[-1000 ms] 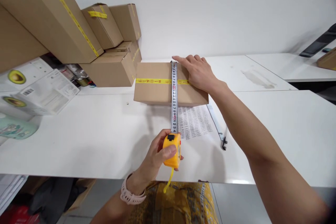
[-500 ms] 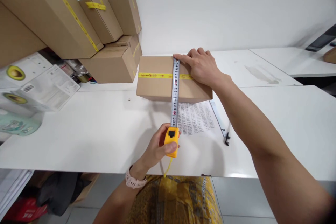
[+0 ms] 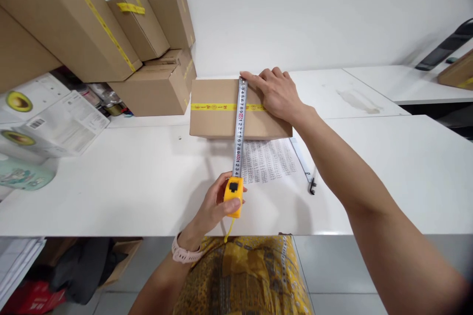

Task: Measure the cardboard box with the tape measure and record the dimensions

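My left hand is wrapped around a yellow tape measure, thumb on top of its case, above the white table. The metal blade runs from the case across a closed cardboard box and past its near edge. At the box's far edge, my right index finger presses on the blade's end. The other fingers of my right hand curl over that same edge, holding the box. A sheet of printed paper lies partly under the box and blade.
Several cardboard boxes are stacked at the back left, beside white cartons with avocado pictures and a mint-green bottle. A black-tipped pen lies right of the paper. The table's front edge is close to my body.
The tape measure case has swung slightly left, so the blade now slants a little more across the box. My right hand stays at the far edge. The whole view has shifted slightly.
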Demonstrator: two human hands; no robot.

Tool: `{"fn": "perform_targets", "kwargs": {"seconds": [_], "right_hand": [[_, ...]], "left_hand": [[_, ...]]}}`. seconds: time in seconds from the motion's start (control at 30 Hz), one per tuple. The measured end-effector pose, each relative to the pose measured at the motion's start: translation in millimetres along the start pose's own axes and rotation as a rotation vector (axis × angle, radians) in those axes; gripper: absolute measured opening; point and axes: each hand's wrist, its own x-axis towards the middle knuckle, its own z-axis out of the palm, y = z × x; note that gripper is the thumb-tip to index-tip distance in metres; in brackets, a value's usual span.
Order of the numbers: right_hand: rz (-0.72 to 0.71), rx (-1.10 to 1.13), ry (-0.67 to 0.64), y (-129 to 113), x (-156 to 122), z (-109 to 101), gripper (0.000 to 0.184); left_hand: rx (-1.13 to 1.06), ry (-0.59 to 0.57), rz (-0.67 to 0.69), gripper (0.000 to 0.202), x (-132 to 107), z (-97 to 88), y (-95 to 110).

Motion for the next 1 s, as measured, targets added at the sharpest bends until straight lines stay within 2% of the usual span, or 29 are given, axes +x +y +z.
{"fn": "perform_targets", "kwargs": {"seconds": [0.1, 0.2, 0.3, 0.43, 0.5, 0.57, 0.67, 0.73, 0.8, 0.87, 0.93, 1.0], "right_hand": [[0.074, -0.007, 0.012, -11.0, -9.1, -6.8, 0.057], [0.123, -0.053, 0.012, -33.4, -30.3, -16.4, 0.059], [0.127, -0.064, -0.004, -63.9, -68.4, -22.2, 0.056], [0.077, 0.031, -0.024, -98.7, -135.5, -21.8, 0.045], [0.119, 0.133, 0.047, -105.5, -164.8, -26.5, 0.045], [0.282, 0.282, 0.180, -103.6, -184.8, -39.0, 0.050], [0.580, 0.562, 0.331, -91.4, -196.8, -67.2, 0.058], [0.673, 0.747, 0.408, -83.8, -199.4, -83.6, 0.057], [0.690, 0.871, 0.502, -81.4, -204.1, -92.5, 0.044], [0.686, 0.937, 0.591, -86.7, -213.4, -92.6, 0.030], [0.665, 0.973, 0.617, -100.6, -225.4, -85.2, 0.027], [0.590, 0.983, 0.560, -121.7, -236.5, -72.9, 0.026]], "left_hand": [[0.009, 0.030, 0.041, 0.068, -21.5, -4.3, -3.0], [-0.001, 0.118, 0.111, 0.072, -42.8, -8.0, -4.0], [0.046, 0.155, 0.102, 0.072, -59.0, -10.6, -5.3], [0.195, 0.045, -0.030, 0.073, -77.2, -12.6, -13.4], [0.298, -0.032, -0.076, 0.074, -84.5, -12.6, -17.9], [0.435, -0.106, -0.119, 0.076, -88.8, -11.5, -19.6], [0.664, -0.241, -0.171, 0.082, -88.9, -6.6, -16.8], [0.757, -0.340, -0.205, 0.085, -87.1, -1.8, -14.0], [0.790, -0.402, -0.236, 0.087, -85.9, 2.8, -13.2], [0.793, -0.398, -0.240, 0.088, -86.1, 5.7, -15.5], [0.776, -0.341, -0.241, 0.094, -87.2, 6.6, -20.7], [0.747, -0.259, -0.238, 0.103, -88.2, 6.6, -27.1]]}}
